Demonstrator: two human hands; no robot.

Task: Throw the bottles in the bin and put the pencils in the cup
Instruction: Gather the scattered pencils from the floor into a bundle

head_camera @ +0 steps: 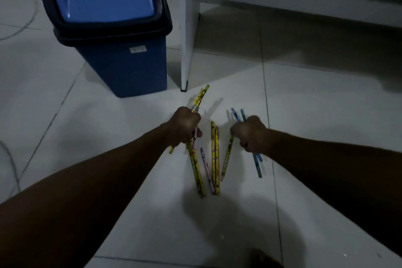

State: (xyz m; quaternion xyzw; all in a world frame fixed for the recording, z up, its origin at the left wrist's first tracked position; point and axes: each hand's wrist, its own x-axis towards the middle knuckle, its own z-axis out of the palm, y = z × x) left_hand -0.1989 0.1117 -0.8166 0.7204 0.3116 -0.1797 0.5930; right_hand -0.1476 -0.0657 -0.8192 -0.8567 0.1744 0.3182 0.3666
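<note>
Left hand (186, 125) fisted, grip clamped on a bunch of long yellow patterned pencils (201, 99) with a thin pink one among them; upper ends fanned toward the bin, lower ends slanting down past the fist toward the floor. Right hand (252, 134) likewise fisted, grip closed round two slim blue pencils (257, 164), their tops showing above the knuckles and their tips pointing down and toward the camera. Green-and-yellow pencil (227, 156) just left of that fist, upper end at the fingers; held or merely leaning there, cannot tell.

Between the two fists, loose on the floor: a pair of yellow pencils side by side (215, 159), touching along their length, and a short pink pencil (206, 169) just beside them on the left. Further yellow pencil (196, 174) running from under the left fist toward the camera, tip near the pink one's lower end.

Pale glossy tiled floor (130, 180) underneath, dark grout lines crossing it, scene dim. Both bare forearms reaching in from the lower corners. Beyond the left hand, a dark blue plastic bin with black rim and lighter blue swing lid (121, 65), upright, near a white furniture leg (187, 50) with a black foot. Thin cable (28, 22) curving over the floor at far left. No cup or bottles in view.
</note>
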